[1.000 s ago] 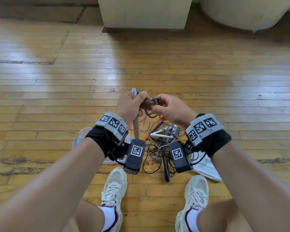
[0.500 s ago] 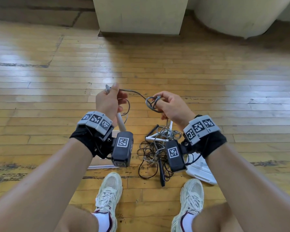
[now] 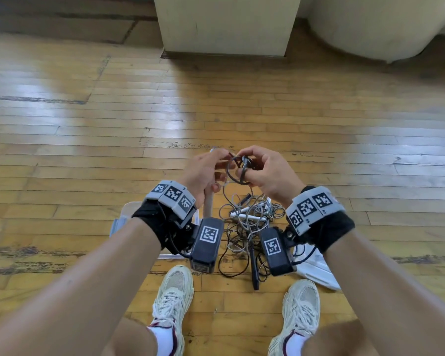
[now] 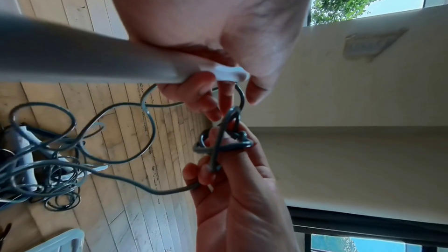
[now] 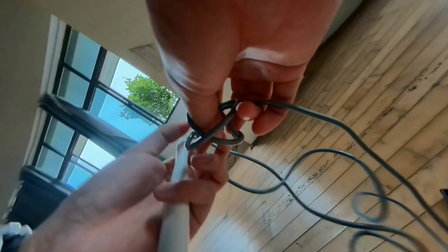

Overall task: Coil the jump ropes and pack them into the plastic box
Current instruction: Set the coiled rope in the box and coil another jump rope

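Since half a second ago the two hands have drawn back together, closing the gap the cord spanned between them. The thin dark-grey plastic jump rope cord (image 4: 219,141) is now bunched in small tangled loops held above the floor, wound round the fingers of the right hand (image 3: 269,173), which pinch it; its slack trails down to the floor. The left hand (image 3: 203,173) is curled round the rope's pale grey cylindrical handle (image 4: 80,58), its fingertips touching the loops. Below the hands, a loose heap of grey and black jump ropes (image 3: 247,227) with white handles lies on the worn yellow wooden floor (image 3: 88,150). The clear plastic box (image 3: 121,222) sits just left of the heap, a white lid (image 3: 319,271) just right, behind two cream sneakers (image 3: 172,294).
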Tool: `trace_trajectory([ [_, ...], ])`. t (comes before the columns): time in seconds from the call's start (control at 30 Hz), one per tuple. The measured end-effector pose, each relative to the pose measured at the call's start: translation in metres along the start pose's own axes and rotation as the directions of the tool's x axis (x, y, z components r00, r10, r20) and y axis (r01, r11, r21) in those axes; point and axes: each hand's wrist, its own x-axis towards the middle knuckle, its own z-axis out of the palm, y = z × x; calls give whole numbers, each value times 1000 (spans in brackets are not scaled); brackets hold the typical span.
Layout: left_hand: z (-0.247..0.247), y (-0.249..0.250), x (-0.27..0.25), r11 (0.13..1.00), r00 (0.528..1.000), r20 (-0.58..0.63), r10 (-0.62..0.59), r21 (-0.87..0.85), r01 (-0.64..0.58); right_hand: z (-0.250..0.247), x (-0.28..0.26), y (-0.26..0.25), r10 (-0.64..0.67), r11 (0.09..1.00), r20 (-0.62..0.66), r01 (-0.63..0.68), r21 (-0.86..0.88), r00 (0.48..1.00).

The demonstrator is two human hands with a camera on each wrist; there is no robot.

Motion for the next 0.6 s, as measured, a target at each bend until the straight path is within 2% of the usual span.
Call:
trace_trajectory([
  [0.1,1,-3,0,998,998,-11,55,-2,-55,2,1,3,-35,997,17,36,-69,999],
  [0.23,-3,-5,5,993,979,-167,116,13,-116,-1,0,2,-36,992,45,41,-119,998],
  [0.4,-16,5,12,984,943,-310,120,-91,-155,-17,1,1,53,998,70,-52,-22,996],
  [0.5,-35,12,18,980,879,-474,54,-141,-137,-29,1,5,98,991,64,-91,-103,993],
  [0.6,-68,17,28,968,774,-633,-20,-205,-143,-38,1,15,136,979,-121,-152,-133,983],
])
